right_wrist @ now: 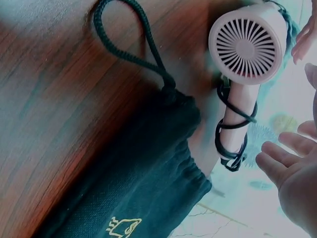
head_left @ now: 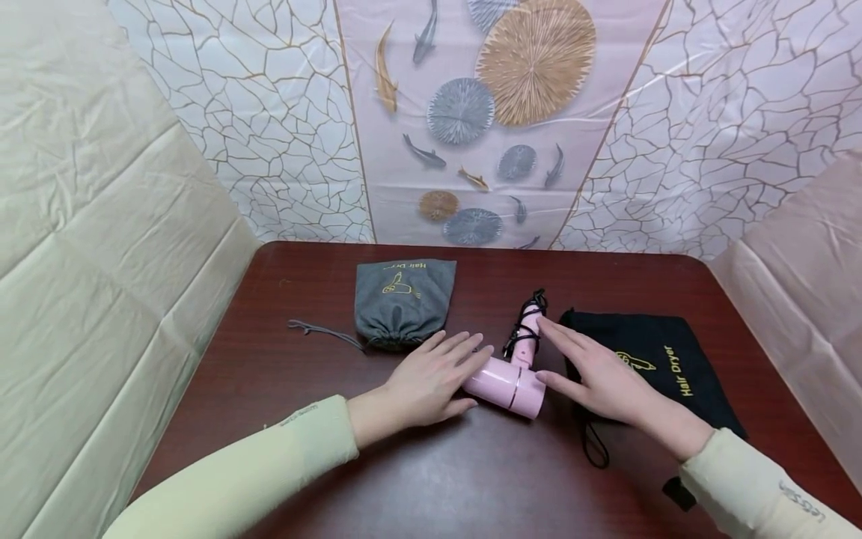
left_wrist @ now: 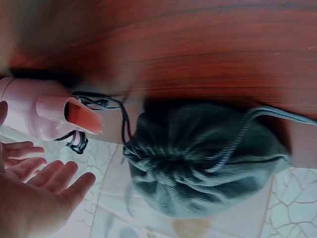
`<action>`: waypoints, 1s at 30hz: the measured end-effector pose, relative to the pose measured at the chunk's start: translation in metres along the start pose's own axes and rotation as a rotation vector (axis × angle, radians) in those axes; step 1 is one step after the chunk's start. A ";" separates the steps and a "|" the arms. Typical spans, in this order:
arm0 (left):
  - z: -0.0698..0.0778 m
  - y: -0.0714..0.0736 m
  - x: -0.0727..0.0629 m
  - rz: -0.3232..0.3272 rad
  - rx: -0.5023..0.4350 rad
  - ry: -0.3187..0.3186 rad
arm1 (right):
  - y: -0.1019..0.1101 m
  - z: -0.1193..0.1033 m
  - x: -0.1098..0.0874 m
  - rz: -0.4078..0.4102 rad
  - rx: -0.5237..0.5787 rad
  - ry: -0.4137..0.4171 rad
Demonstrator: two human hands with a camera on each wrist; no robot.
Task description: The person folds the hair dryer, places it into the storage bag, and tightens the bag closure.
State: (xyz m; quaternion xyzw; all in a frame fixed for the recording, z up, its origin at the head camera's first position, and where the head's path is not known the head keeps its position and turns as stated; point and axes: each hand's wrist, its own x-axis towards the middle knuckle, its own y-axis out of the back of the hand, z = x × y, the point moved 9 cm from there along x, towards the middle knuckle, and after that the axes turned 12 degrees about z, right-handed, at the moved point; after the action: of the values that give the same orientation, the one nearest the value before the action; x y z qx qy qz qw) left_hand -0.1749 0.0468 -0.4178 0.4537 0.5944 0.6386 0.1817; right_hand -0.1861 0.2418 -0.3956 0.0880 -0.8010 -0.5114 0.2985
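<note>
Left hand [head_left: 426, 385]: released, fingers extended and slightly spread, at 9 o'clock of the pink hair dryer [head_left: 497, 382], fingertips overlapping its end in the head view. Right hand [head_left: 606, 374]: likewise unclenched, thumb well apart from straight fingers, at 3 o'clock, thumb tip by the barrel and fingertips by the handle [right_wrist: 234, 135]. Neither grasps anything; whether any fingertip makes light contact, cannot tell, though the wrist views suggest small gaps. Taking 12 o'clock as the patterned backdrop [head_left: 303, 112], the dryer lies on the table [head_left: 458, 479] between both hands, handle toward 1, grille [right_wrist: 245, 50] toward 4, flattened nozzle [left_wrist: 60, 110] toward 10. Grey drawstring bag [head_left: 404, 307] sits at its 10 o'clock; black bag [head_left: 649, 337] at 3, partly beneath the right hand's outline. Handling estimate: rigid plastic shell, probably light to moderate, weight likely biased to the barrel; glossy surface, so possibly slippery under dry fingertips. Grille slats and nozzle lip look the likeliest parts to crack if dropped. Black cord [right_wrist: 240, 113] is wound loosely round the handle and should shift or snag if pinched alone. Best hold, in my judgement: palm round mid-barrel, second hand steadying handle and coils together. Both bags look soft and limp by comparison, presumably easiest taken at the gathered mouth.
</note>
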 end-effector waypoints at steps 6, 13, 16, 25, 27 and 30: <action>0.006 -0.013 0.016 -0.070 -0.001 0.031 | 0.001 0.014 0.000 -0.018 0.030 -0.087; 0.014 -0.023 0.029 -0.118 -0.004 0.039 | -0.001 0.023 -0.002 -0.022 0.045 -0.125; 0.016 -0.026 0.031 -0.129 -0.010 0.042 | -0.002 0.028 -0.003 -0.012 0.049 -0.131; 0.018 -0.036 0.030 -0.118 -0.047 0.047 | -0.010 0.042 -0.005 -0.013 0.034 -0.153; 0.018 -0.038 0.029 -0.117 -0.055 0.054 | -0.012 0.044 -0.006 -0.020 0.039 -0.164; 0.018 -0.040 0.027 -0.119 -0.062 0.060 | -0.014 0.046 -0.006 -0.028 0.047 -0.175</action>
State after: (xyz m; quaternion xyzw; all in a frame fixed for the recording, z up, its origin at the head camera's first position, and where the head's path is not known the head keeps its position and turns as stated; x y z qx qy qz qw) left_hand -0.1868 0.0874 -0.4472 0.3924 0.6054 0.6581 0.2155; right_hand -0.2096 0.2734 -0.4235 0.0613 -0.8344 -0.5025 0.2181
